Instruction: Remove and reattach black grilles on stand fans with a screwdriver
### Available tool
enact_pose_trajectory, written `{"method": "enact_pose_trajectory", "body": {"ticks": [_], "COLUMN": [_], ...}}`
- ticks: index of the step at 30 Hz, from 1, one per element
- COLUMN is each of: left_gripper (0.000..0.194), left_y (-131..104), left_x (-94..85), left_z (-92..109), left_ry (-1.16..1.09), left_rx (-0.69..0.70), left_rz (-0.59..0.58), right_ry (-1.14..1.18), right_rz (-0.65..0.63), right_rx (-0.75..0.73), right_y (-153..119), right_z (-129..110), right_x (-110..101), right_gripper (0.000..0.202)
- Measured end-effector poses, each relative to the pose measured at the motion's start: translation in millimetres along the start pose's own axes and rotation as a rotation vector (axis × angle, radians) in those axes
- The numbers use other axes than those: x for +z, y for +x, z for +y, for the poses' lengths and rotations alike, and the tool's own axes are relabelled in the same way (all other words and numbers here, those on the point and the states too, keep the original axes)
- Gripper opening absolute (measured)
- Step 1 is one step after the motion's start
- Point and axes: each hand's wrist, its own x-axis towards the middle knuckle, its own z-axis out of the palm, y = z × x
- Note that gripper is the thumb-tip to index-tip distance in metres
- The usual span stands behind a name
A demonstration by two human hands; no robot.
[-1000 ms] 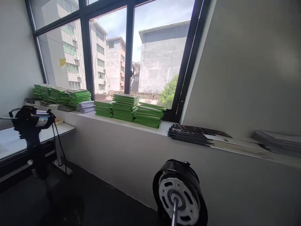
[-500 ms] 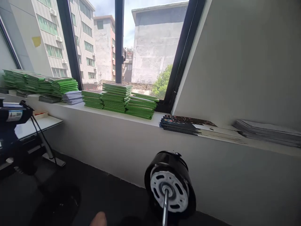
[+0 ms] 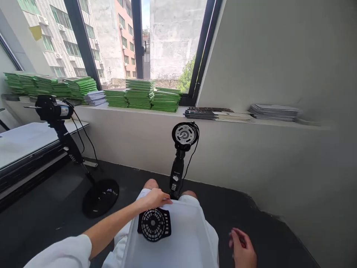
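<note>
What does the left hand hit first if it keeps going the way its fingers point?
Likely the black fan stand column: the left hand, resting above the round black grille, points right toward its base, almost touching. Depth is uncertain.

- No text, brand or number can be read anywhere.
- A white label (image 3: 64,110) sits on the motor housing of the fan stand (image 3: 50,108) at nine o'clock; its print is too small to read.
- Pale marks on the fan pole (image 3: 176,173) are blurred.
</note>
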Motion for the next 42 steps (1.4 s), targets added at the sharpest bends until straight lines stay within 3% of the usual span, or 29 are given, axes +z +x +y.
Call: {"method": "enact_pose_trajectory", "body": {"ticks": [3, 5, 9, 12, 14, 16, 21, 27, 29, 32, 37, 42], "left_gripper": [0.043, 0.041, 0.039, 0.038, 0.036, 0.034, 0.043, 0.046, 0.046, 0.045, 0.049, 0.052], "left_y": [11, 17, 23, 26, 26, 24, 12, -19, -34, -53, -58, -58], "left_x": [-5.8, -2.5, 11.5, 19.2, 20.7, 19.7, 12.8, 9.0, 9.7, 14.3, 25.6, 18.3], "left_z": [-2, 1, 4, -3, -10, -18, -32, -47, -53, -57, -54, -48], "left_ry": [-0.009, -0.026, -0.083, -0.150, -0.207, -0.270, -0.429, -0.613, -0.703, -0.767, -0.705, -0.683], "left_rx": [0.031, 0.046, 0.052, 0.037, 0.023, 0.011, 0.024, 0.076, 0.056, 0.003, -0.009, 0.011], "left_rz": [0.012, 0.005, -0.007, -0.005, -0.006, -0.005, 0.054, 0.251, 0.317, 0.316, 0.337, 0.335], "right_ry": [-0.081, -0.146, -0.329, -0.499, -0.606, -0.681, -0.715, -0.606, -0.518, -0.377, -0.154, -0.013], "right_rz": [-0.106, -0.292, -0.713, -0.908, -0.979, -1.024, -1.083, -1.196, -1.268, -1.361, -1.512, -1.570], "right_rx": [-0.122, -0.258, -0.590, -0.778, -0.860, -0.931, -1.037, -0.851, -0.721, -0.441, 0.083, 0.343], "right_y": [4, 1, -29, -56, -68, -74, -69, -71, -69, -54, -12, 10], "right_z": [-16, -32, -58, -61, -58, -55, -56, -69, -78, -93, -98, -98], "right_x": [-4, 6, 59, 104, 124, 133, 130, 123, 114, 100, 98, 94], "right_gripper": [0.052, 0.042, 0.025, 0.064, 0.074, 0.060, 0.048, 0.043, 0.034, 0.022, 0.040, 0.068]}}
